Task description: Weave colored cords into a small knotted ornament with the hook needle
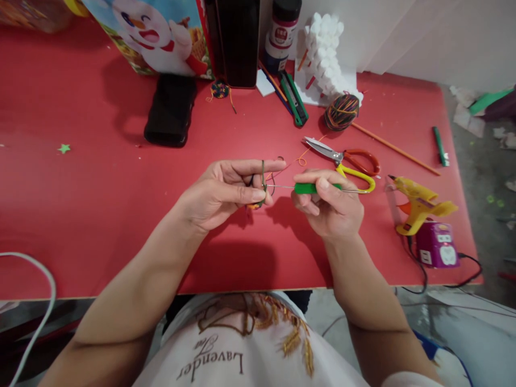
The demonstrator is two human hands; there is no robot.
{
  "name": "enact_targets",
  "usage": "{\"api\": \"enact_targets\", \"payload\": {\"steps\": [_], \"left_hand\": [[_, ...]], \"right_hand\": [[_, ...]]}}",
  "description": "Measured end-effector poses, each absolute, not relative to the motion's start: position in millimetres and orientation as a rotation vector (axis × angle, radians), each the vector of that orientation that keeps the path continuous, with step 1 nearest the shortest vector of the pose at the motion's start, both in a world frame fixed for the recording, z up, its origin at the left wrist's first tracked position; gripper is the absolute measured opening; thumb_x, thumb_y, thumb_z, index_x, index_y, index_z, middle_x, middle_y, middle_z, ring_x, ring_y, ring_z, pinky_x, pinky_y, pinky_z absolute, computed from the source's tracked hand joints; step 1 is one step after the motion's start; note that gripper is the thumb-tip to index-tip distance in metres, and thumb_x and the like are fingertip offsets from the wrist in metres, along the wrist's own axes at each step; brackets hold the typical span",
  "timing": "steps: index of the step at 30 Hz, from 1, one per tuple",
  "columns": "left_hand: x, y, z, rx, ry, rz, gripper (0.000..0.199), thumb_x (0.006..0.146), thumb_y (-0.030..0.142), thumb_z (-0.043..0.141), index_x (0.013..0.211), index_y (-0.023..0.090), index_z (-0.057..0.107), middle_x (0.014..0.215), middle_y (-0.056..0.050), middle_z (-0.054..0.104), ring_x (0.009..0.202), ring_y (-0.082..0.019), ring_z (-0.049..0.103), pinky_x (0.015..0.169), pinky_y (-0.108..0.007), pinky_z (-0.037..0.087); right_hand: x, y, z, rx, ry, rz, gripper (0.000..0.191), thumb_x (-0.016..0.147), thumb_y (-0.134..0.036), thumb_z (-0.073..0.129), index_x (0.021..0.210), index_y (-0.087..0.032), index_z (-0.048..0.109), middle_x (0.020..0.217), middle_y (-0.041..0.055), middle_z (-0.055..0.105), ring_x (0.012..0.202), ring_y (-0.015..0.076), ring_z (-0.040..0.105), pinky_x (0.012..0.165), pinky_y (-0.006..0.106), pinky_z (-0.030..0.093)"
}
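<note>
My left hand [229,191] pinches a small multicoloured crochet piece [256,205] between thumb and fingers, its forefinger stretched out with dark green yarn [263,171] looped round it. In my right hand [332,201] is a crochet hook [305,188] with a green handle, its thin metal shaft pointing left. The hook's tip meets the yarn at the crochet piece, beside my left thumb. A loose strand runs up and right toward a ball of variegated yarn [342,112]. Much of the crochet piece is hidden by my left fingers.
Scissors [342,158] with red and yellow handles lie just beyond my right hand. Farther right are a yellow glue gun [421,201] and a purple box [437,245]. A black phone [171,110], a green utility knife [294,99] and a bottle [280,37] are toward the back.
</note>
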State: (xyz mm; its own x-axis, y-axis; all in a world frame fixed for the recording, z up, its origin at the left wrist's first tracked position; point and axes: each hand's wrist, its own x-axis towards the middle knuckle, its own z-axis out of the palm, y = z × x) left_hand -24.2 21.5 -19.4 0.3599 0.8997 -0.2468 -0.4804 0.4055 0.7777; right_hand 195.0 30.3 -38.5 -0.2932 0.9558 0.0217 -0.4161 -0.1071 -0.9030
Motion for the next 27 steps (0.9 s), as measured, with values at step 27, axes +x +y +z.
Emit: {"api": "enact_targets", "payload": {"steps": [27], "left_hand": [[-4.9, 18.1, -31.4, 0.751, 0.888, 1.165, 0.044, 0.068, 0.014, 0.095, 0.111, 0.022, 0.088, 0.077, -0.002, 0.075, 0.075, -0.016, 0.076, 0.070, -0.026, 0.062]], "right_hand": [[184.5, 29.3, -42.6, -0.726, -0.902, 1.723, 0.023, 0.092, -0.040, 0.077, 0.101, -0.022, 0.086, 0.066, -0.0009, 0.066, 0.044, 0.0061, 0.036, 0.045, 0.024, 0.035]]}}
